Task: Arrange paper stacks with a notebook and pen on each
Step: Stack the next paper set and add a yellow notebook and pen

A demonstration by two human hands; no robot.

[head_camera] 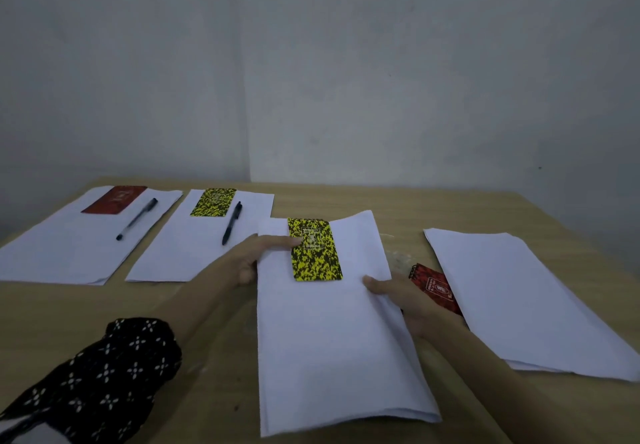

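My left hand [252, 260] and right hand [398, 296] grip opposite edges of the third paper stack [332, 332], yellow notebook [316, 249] on top. Should slide it level, keeping sheets squared.

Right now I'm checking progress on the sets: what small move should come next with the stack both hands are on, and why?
Probably set the third stack down square beside the two finished ones. The left hand and right hand grip its side edges, and it carries a yellow notebook but no pen. A pen should follow.
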